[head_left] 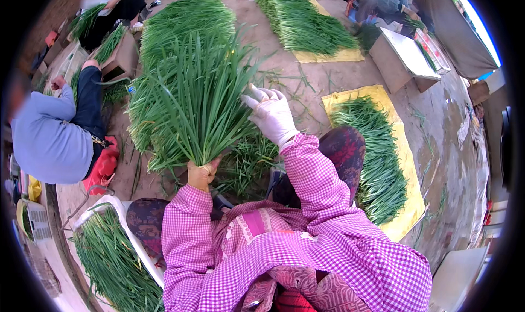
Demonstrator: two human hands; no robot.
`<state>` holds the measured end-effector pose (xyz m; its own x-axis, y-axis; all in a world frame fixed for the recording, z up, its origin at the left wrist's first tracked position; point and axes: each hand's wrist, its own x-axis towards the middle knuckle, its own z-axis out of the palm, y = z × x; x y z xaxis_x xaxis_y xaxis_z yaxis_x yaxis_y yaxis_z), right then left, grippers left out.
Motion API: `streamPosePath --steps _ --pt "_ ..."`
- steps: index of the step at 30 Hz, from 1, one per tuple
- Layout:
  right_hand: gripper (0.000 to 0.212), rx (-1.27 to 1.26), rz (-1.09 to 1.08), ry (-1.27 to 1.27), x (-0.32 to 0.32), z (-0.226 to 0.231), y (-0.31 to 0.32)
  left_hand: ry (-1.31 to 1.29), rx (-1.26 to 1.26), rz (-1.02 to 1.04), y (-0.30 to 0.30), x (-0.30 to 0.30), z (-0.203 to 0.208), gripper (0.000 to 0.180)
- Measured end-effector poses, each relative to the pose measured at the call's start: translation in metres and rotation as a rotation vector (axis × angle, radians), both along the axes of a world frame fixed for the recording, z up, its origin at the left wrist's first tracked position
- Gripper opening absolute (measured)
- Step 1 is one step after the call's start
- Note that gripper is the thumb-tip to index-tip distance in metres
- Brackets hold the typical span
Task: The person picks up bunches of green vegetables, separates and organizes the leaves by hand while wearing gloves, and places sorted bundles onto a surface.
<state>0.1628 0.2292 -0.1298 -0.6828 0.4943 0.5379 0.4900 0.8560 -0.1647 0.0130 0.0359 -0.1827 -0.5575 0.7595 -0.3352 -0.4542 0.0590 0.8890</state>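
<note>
My left hand (201, 174), in a tan glove, is closed round the base of a bunch of garlic chives (199, 101). The long green leaves fan upward and away from me. At the right edge of the bunch is my right hand (270, 114), in a white glove. Its fingers are bent and partly apart beside the leaf tips, and I see nothing held in them. Behind the bunch lies a big pile of chives (188, 25), partly hidden by it. Loose leaves (246, 159) are scattered on the ground just beyond my lap.
Chives (374, 159) lie on a yellow sheet (413, 186) to my right, with another pile (303, 22) at the far right. A white basket (128, 227) of chives stands at my left. Co-workers sit left (52, 134) and at the back. A wooden box (402, 58) stands far right.
</note>
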Motion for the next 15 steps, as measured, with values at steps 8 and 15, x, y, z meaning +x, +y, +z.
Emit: streamPosePath --steps 8,15 --pt "0.013 -0.039 0.095 0.073 0.003 0.004 -0.011 -0.084 0.035 0.068 0.002 0.003 0.009 0.039" --pt "0.014 0.037 0.197 0.033 0.026 0.058 -0.024 -0.27 0.319 -0.196 -0.011 -0.027 0.015 0.03"
